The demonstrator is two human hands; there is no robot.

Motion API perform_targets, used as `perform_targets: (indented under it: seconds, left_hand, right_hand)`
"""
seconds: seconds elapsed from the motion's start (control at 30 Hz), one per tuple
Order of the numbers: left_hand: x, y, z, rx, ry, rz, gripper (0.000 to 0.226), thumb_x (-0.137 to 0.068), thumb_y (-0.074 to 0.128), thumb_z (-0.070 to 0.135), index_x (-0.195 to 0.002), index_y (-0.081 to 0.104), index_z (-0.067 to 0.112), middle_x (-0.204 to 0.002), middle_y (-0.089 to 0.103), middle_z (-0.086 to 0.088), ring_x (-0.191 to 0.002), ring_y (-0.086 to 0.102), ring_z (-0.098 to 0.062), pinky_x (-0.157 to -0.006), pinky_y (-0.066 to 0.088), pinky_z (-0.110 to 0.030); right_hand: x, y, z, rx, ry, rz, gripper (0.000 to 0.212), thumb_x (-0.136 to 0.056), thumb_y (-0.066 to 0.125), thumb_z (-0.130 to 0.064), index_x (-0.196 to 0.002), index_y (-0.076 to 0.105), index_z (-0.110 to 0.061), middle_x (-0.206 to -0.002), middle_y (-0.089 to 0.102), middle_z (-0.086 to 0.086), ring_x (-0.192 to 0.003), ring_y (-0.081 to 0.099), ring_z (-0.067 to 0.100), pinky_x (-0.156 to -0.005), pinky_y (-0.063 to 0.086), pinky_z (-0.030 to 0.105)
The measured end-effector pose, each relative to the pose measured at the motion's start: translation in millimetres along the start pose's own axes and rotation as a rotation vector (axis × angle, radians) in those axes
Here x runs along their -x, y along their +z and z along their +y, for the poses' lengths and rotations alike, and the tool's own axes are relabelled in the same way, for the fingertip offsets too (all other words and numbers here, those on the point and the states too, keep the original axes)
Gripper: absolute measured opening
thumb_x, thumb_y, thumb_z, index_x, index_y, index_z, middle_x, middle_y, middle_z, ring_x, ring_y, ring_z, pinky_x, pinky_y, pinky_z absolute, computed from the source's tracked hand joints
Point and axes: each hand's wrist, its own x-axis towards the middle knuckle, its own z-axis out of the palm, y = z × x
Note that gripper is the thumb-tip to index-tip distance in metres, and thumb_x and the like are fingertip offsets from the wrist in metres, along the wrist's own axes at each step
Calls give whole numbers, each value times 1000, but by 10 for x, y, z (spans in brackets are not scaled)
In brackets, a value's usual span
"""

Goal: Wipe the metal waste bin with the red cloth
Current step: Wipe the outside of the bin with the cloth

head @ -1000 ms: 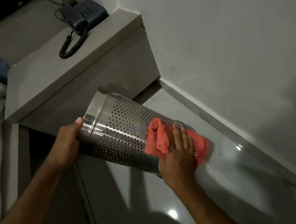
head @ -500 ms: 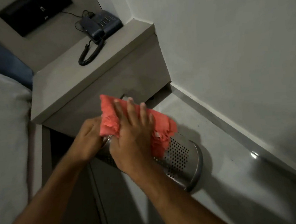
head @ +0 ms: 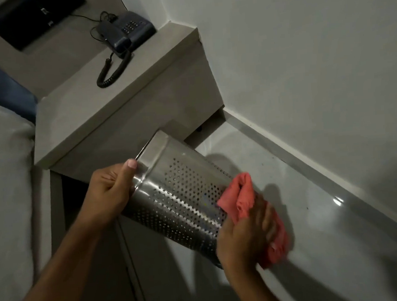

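Observation:
The perforated metal waste bin [head: 179, 194] is held tilted in the air, its open rim up to the left and its base down to the right. My left hand [head: 112, 191] grips the bin at the rim, thumb on the smooth band. My right hand [head: 248, 236] presses the red cloth [head: 240, 196] against the bin's base end. The cloth bunches above my fingers and hangs out below them. The bin's base is hidden behind the cloth and hand.
A grey bedside ledge [head: 109, 104] with a dark corded phone [head: 125, 30] stands behind the bin. A bed edge [head: 5, 187] lies at the left. The white wall [head: 303, 49] and its skirting [head: 311, 166] run along the right above glossy floor [head: 315, 224].
My right hand has swept the red cloth from the bin's rim end down to its base end. The left hand has kept its hold on the rim.

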Motion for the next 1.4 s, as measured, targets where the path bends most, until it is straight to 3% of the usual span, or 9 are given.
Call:
perform_targets:
  seconds: [0.17, 0.33, 0.6, 0.73, 0.83, 0.9, 1.0, 1.1, 1.4]
  left_hand:
    - [60, 169, -66, 61, -28, 151, 49, -101, 48, 29, -54, 60, 29, -44, 55, 15, -39, 46, 3, -42, 37, -10]
    - [141, 352, -367, 120, -221, 284, 58, -95, 47, 54, -54, 48, 13, -48, 54, 5, -44, 48, -9, -44, 39, -20]
    - [209, 180, -249, 6, -371, 8, 49, -91, 33, 48, -62, 57, 16, -55, 63, 2, -45, 54, -8, -42, 43, -18]
    - [123, 234, -11, 64, -460, 55, 39, -83, 34, 30, -89, 59, 0, -85, 66, -26, -81, 62, -46, -63, 55, -55]
    - [72, 333, 125, 42, -362, 42, 39, -84, 33, 26, -86, 57, -5, -83, 65, -28, -76, 60, -47, -62, 53, -58]
    - [16, 331, 154, 47, -270, 45, 30, -84, 36, 20, -74, 55, -1, -68, 63, -19, -61, 58, -38, -52, 50, -47]
    - [27, 315, 135, 85, -136, 20, 39, -90, 46, 2, -75, 68, 30, -69, 70, 10, -58, 62, -2, -49, 51, -24]
    - [131, 307, 79, 172, -214, 78, 40, -86, 43, 5, -73, 70, 31, -66, 69, 11, -59, 57, 0, -54, 47, -22]
    - [202, 247, -74, 167, -325, 104, 34, -78, 39, 18, -71, 43, -14, -66, 51, -28, -59, 41, -36, -56, 36, -43]
  right_hand:
    - [44, 106, -819, 29, -420, -2, 77, -83, 45, -51, -155, 27, -29, -159, 36, 9, -149, 20, 37, -119, 10, 58]
    - [-282, -37, -540, 177, -711, -120, 75, -86, 39, -55, -156, 23, -32, -163, 28, 8, -151, 15, 36, -121, 2, 56]
    - [-445, -351, 120, 250, -423, -20, 69, -85, 44, -40, -150, 39, -17, -157, 38, 17, -147, 27, 40, -117, 20, 61]
    - [-398, -367, -143, 169, -302, -3, 65, -89, 42, -40, -148, 42, -14, -155, 43, 14, -147, 27, 38, -118, 17, 60]
    - [-325, -318, -634, 187, -99, -101, 71, -90, 52, -42, -155, 25, -31, -165, 24, 6, -152, 8, 34, -120, 3, 58]
    - [-261, -172, -1173, 134, -214, -182, 73, -90, 52, -45, -153, 16, -41, -167, 15, 5, -152, 2, 35, -119, -6, 58]
    - [-205, -13, -1850, -67, -465, -383, 58, -82, 45, -45, -140, 43, -36, -162, 30, 5, -151, 10, 36, -118, -7, 57]
    - [-276, -72, -1691, -34, -756, -492, 60, -85, 38, -50, -141, 46, -34, -162, 32, 0, -150, 16, 31, -121, 2, 55]
    - [-769, -483, -4, 304, -295, -17, 64, -90, 34, -54, -130, 60, -10, -134, 63, 16, -130, 51, 37, -114, 29, 58]
